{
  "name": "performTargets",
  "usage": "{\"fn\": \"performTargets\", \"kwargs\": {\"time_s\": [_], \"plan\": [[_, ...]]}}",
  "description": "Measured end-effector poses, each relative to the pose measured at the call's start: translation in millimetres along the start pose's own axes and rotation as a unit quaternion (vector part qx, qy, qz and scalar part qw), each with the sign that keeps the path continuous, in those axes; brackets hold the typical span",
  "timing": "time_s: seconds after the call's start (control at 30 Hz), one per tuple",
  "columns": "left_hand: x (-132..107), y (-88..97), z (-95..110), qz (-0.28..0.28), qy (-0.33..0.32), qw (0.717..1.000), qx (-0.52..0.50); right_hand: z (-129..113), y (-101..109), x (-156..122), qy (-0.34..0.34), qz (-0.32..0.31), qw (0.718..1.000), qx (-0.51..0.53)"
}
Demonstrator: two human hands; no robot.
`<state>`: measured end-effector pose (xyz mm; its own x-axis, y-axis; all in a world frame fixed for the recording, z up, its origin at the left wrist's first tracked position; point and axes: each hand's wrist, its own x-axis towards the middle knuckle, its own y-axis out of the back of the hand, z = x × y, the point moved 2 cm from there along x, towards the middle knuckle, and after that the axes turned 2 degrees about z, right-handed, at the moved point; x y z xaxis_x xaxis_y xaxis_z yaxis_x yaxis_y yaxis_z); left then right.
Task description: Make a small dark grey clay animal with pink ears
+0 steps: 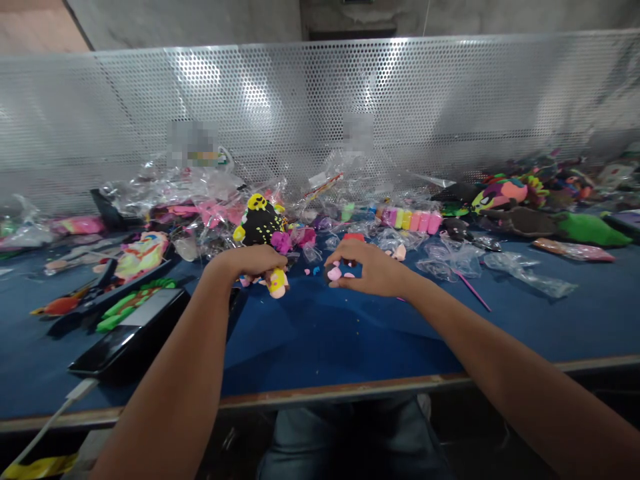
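Left hand [255, 261], grip snug around black-and-yellow figure [260, 223]; right hand [371, 268], fingertip grip on pink piece [334, 273].

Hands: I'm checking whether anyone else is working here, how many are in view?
2, both the wearer's. The left hand grips a black, yellow-spotted clay figure; the right hand holds small pink clay pieces beside it. No others show.

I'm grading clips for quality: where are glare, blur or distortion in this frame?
Head view: glare patches on the perforated screen; two pixelated patches before it; wide-angle stretch toward the corners; left hand, right hand and clay figure look sharp.
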<state>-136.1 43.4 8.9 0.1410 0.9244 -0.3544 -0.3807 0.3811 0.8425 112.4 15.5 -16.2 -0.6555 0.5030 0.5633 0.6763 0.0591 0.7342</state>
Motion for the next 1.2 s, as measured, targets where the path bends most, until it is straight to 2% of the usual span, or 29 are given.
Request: {"fn": "performTargets", "kwargs": {"time_s": [0.17, 0.27, 0.4, 0.5, 0.6, 0.63, 0.67, 0.73, 0.83, 0.9, 1.0, 1.07, 1.2], "plan": [[-1, 0.4, 2, 0.008, -0.001, 1.000, -0.006, 0, 0, 0, 0.004, -0.004, 1.000, 0.000], [3, 1.7, -1, 0.039, -0.008, 0.999, 0.015, 0, 0, 0, 0.008, -0.003, 1.000, -0.003], [10, 6.3, -10, 0.118, -0.021, 0.990, 0.073, -1, 0, 0, 0.011, 0.003, 1.000, -0.006], [8, 8.6, -6, 0.182, -0.052, 0.979, 0.077, -1, 0, 0, 0.012, 0.011, 1.000, -0.008], [0, 4.0, 17, 0.301, -0.114, 0.947, -0.021, -1, 1, 0, 0.022, 0.044, 0.999, -0.024], [-3, -1.8, 28, 0.314, -0.152, 0.933, -0.086, -2, 2, 0, 0.030, 0.061, 0.997, -0.031], [-5, -10.7, 39, 0.278, -0.194, 0.925, -0.174, -3, 3, 0, 0.039, 0.080, 0.995, -0.040], [-6, -34.4, 62, 0.131, -0.243, 0.886, -0.372, -4, 5, 0, 0.058, 0.118, 0.989, -0.061], [-4, -68.8, 84, -0.033, -0.215, 0.811, -0.543, -7, 7, 1, 0.076, 0.152, 0.980, -0.106], [-3, -82.8, 89, -0.074, -0.190, 0.758, -0.620, -9, 7, 1, 0.070, 0.149, 0.979, -0.117], [0, -90.9, 90, -0.113, -0.172, 0.691, -0.693, -10, 9, 0, 0.057, 0.132, 0.988, -0.065], [0, -92.4, 89, -0.152, -0.160, 0.668, -0.711, -11, 12, -1, 0.061, 0.125, 0.990, -0.022], [-1, -93.8, 89, -0.211, -0.161, 0.642, -0.719, -12, 17, -3, 0.065, 0.122, 0.990, 0.018]]}}
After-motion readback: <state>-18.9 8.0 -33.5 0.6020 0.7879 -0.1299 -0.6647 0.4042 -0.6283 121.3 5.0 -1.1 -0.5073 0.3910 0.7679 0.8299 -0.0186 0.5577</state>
